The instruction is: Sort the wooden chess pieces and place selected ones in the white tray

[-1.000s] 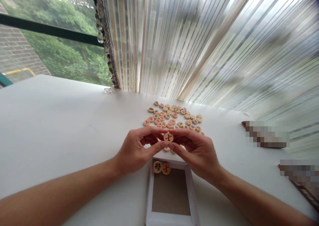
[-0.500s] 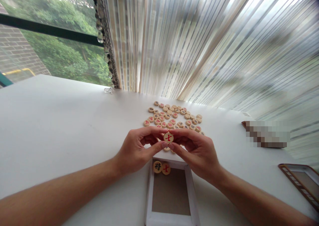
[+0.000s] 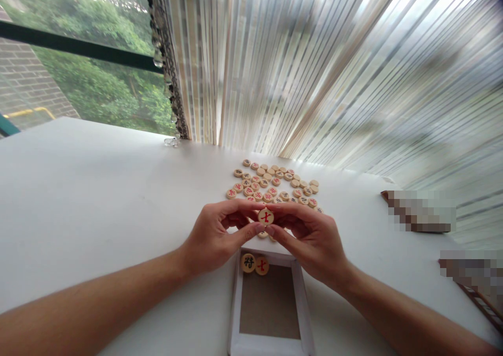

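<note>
Between my two hands a round wooden Chinese chess piece (image 3: 266, 217) with a red character is held upright, its face toward me. My left hand (image 3: 220, 233) pinches its left side with thumb and forefinger; my right hand (image 3: 310, 235) pinches the right side the same way. Just below the hands lies a white open box (image 3: 234, 309) with a brown bottom. In its far left corner two pieces sit side by side, a black-marked piece (image 3: 248, 263) and a red-marked piece (image 3: 262, 265). Beyond my fingers, many chess pieces (image 3: 257, 196) are spread out, some partly hidden by the hands.
The white table (image 3: 98, 204) reaches to a string curtain (image 3: 251, 73) at the back. At the right stand two brown-edged objects, one farther (image 3: 401, 212) and one nearer (image 3: 477, 298), both partly blurred out. A clear beaded trinket (image 3: 172, 142) lies by the curtain's left edge.
</note>
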Demonstrator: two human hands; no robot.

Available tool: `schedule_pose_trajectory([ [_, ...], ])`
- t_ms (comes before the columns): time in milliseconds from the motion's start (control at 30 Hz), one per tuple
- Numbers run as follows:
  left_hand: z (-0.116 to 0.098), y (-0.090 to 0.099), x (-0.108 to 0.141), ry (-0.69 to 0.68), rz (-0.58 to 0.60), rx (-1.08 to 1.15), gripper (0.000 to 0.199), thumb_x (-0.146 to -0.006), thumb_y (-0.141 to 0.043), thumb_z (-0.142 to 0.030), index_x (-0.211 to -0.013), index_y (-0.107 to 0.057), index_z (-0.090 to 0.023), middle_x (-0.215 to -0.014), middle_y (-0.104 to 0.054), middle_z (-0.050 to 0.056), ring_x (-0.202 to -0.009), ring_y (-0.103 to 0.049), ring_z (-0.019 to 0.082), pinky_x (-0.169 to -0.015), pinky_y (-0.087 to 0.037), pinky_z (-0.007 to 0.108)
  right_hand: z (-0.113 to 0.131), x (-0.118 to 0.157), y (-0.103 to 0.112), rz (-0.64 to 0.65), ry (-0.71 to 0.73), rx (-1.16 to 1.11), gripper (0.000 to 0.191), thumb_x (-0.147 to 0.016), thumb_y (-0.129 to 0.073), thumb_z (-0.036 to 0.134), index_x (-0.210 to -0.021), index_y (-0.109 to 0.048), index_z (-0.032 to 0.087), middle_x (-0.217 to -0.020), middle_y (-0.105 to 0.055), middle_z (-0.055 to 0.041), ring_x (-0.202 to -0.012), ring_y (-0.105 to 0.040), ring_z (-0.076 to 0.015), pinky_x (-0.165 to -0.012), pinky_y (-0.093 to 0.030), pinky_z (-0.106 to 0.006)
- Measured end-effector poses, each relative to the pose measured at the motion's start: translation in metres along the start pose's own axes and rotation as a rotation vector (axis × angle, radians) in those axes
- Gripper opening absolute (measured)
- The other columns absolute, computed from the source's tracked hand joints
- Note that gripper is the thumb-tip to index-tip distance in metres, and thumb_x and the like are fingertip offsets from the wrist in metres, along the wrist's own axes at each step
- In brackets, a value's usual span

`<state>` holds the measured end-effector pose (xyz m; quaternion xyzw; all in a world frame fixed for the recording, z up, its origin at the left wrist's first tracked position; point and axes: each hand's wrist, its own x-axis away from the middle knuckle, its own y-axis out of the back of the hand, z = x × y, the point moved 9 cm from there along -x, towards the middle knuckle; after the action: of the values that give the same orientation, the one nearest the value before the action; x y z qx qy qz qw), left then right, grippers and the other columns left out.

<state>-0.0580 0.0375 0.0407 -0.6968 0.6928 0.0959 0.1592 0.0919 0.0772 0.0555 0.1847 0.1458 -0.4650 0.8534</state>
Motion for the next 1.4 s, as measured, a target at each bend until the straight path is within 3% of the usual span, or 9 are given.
schedule_pose_trajectory([
  [800,0.0003,0.0009,-0.0003,-0.004,0.004,-0.005,0.030,-0.086,-0.084,-0.018,-0.114,-0.079,-0.012,-0.091,-0.083,0.008,-0.080,-0.079,0.017,-0.076,-0.067,0.024,-0.0006,0.0015,0.0012,0.008,0.000,0.028,0.026,-0.092,-0.081,0.026,-0.117,-0.078,0.023,-0.100,-0.079,-0.0079,-0.085,-0.077,-0.0202,-0.077,-0.069,-0.033],
  [1400,0.0021,-0.0010,-0.0006,0.017,0.033,0.052,0.020,-0.089,-0.082,-0.018,-0.108,-0.079,-0.014,-0.088,-0.083,0.005,-0.077,-0.078,0.012,-0.071,-0.063,0.017,-0.0013,-0.0003,0.0004,0.003,-0.018,-0.034,0.024,-0.089,-0.084,0.019,-0.112,-0.081,0.023,-0.095,-0.081,-0.0047,-0.078,-0.077,-0.0144,-0.072,-0.066,-0.024],
])
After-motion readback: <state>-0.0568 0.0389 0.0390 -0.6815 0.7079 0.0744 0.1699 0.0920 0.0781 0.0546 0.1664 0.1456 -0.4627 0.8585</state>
